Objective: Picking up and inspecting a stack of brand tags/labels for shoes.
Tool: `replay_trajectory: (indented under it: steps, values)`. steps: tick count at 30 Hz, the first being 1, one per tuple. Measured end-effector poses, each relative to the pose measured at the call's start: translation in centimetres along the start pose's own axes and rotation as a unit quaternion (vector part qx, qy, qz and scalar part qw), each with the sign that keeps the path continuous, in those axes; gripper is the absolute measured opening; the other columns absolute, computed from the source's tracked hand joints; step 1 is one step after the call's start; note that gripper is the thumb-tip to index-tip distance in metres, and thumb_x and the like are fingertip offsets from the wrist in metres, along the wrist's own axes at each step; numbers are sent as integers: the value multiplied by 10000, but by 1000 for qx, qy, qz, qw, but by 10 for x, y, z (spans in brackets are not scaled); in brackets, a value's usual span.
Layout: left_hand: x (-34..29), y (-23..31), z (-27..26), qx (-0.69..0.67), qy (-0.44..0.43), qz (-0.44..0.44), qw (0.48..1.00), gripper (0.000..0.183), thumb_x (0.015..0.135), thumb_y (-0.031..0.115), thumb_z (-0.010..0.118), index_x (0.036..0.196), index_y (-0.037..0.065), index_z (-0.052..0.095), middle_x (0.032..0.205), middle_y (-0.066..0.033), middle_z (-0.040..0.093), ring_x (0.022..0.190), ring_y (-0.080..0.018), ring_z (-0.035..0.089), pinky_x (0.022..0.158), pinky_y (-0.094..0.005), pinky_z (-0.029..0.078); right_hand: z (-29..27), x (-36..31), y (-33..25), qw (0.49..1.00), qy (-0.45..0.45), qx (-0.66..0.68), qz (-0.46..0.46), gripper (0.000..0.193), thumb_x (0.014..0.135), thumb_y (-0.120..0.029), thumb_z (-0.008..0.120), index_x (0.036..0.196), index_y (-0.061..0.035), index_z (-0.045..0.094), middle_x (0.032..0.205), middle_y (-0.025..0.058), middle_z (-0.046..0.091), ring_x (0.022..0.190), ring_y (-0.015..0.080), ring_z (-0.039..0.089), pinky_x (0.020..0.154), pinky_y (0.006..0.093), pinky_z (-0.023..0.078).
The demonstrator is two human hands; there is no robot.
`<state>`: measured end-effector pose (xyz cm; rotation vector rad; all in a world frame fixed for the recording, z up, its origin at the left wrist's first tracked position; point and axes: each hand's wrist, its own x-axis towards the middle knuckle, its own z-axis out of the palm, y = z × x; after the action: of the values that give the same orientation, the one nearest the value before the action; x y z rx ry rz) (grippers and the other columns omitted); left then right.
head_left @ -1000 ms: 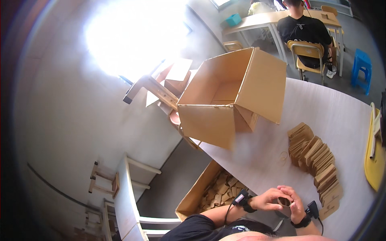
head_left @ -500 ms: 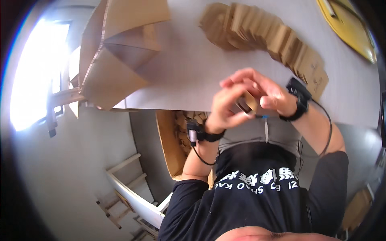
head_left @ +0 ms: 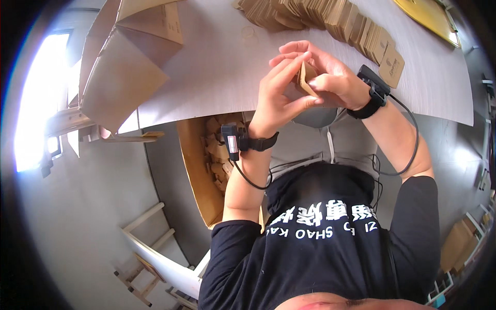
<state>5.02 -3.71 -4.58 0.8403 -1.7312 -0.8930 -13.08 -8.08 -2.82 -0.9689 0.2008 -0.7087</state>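
Observation:
Over the table's near edge, both hands meet around a small brown folded cardboard sleeve (head_left: pixel 308 82), held tilted with one narrow opening showing. My left hand (head_left: pixel 276 92) holds it between the thumb below and the fingers above. My right hand (head_left: pixel 338 77) comes from the other side, its thumb pressed at the opening and its fingers behind. The right fingertips are partly hidden by the left fingers. Beyond the hands, a long curved row of flat brown cardboard pieces (head_left: pixel 330 23) leans across the table, the nearest piece lying beside my right wrist.
A large open carton (head_left: pixel 121 77) stands at the table's left side. Below the edge, by my left forearm, a cardboard box (head_left: pixel 192 170) holds many small brown scraps (head_left: pixel 217 150). A yellow object (head_left: pixel 431 18) lies far right. A wooden stool (head_left: pixel 137 279) stands lower left.
Both hands have moved up and away from my body with the cardboard sleeve. Its opening looks narrower now, and the right thumb has come onto it. The whole view has shifted slightly.

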Motion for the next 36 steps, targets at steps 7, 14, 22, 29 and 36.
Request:
replay_trajectory:
  steps: [7,14,22,29,36]
  values:
    - [-3,-5,1,119,-15,40,992,792,782,179,905,1439,-49,526,1287,-99,627,1176,-186,620,999,-318,498,4,-3,7,997,29,68,-8,651,910,-54,538,1525,-90,327,1452,154,500,1362,234,478,1159,416,403]
    - [-5,-8,-3,-222,-7,-45,974,812,848,271,859,1465,-80,463,1218,-117,621,1122,-183,643,993,-355,519,-13,-4,-19,779,30,-540,-317,193,892,-218,757,1056,-128,710,1367,116,626,1379,385,474,1126,515,387]
    - [-3,-4,0,-183,-16,-60,981,724,869,235,840,1423,-81,498,1169,-94,656,1062,-152,634,948,-308,514,0,-7,-41,707,-8,-629,-323,154,798,-120,799,917,-120,701,1338,87,659,1387,405,475,1095,517,431]
    - [0,1,3,-160,1,-87,983,699,871,213,837,1427,-63,515,1153,-80,657,1049,-149,635,935,-305,512,-4,-8,-43,708,-15,-643,-293,272,939,-327,728,850,-90,626,1360,166,640,1399,471,443,1074,538,435]
    - [-3,-2,-5,-208,-41,-78,974,770,848,280,855,1442,-62,506,1148,-61,661,1067,-145,620,964,-323,495,-10,-10,-43,689,-55,-653,-311,221,952,-293,710,892,-99,622,1386,174,623,1400,488,442,1073,555,434]
